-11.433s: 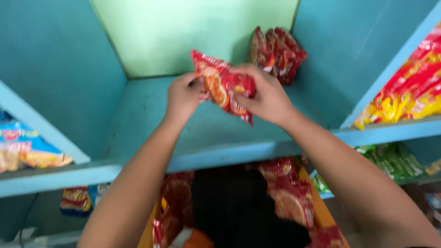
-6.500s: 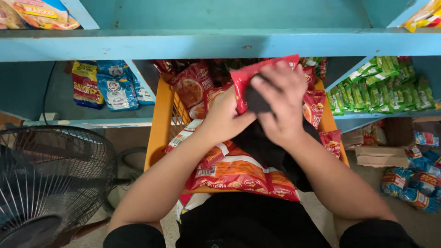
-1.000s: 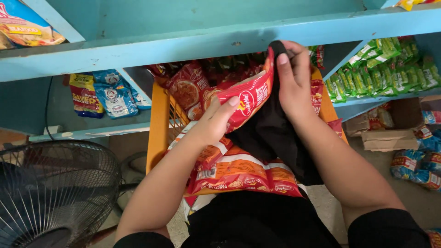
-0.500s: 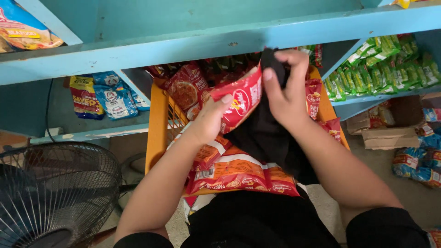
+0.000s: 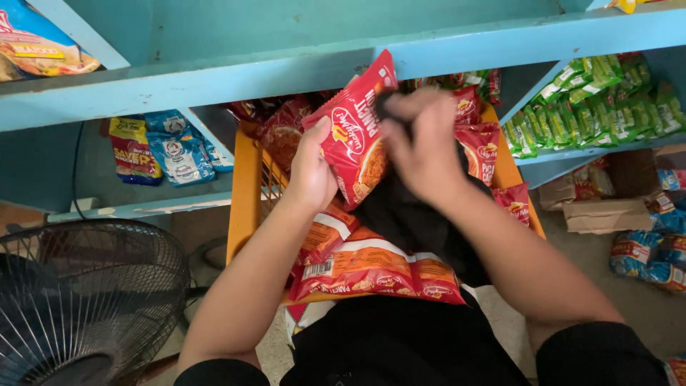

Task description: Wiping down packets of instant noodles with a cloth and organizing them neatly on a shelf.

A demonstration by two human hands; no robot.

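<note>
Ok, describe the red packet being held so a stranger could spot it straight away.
Under the blue shelf sits an orange basket of red packets. The red packet is the one lifted above it, gripped by the left hand and the right hand, unlike the rest lying flat.

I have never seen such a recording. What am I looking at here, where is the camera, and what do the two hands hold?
The camera sits on a person's head and looks down, so the two bare arms are that person's own. The left hand grips a red noodle packet. The right hand is at the packet's other side, touching it and a black plastic bag. Below lies an orange basket with more red packets. In front is a blue shelf, with green packets at the right. A fan stands at the lower left.
</note>
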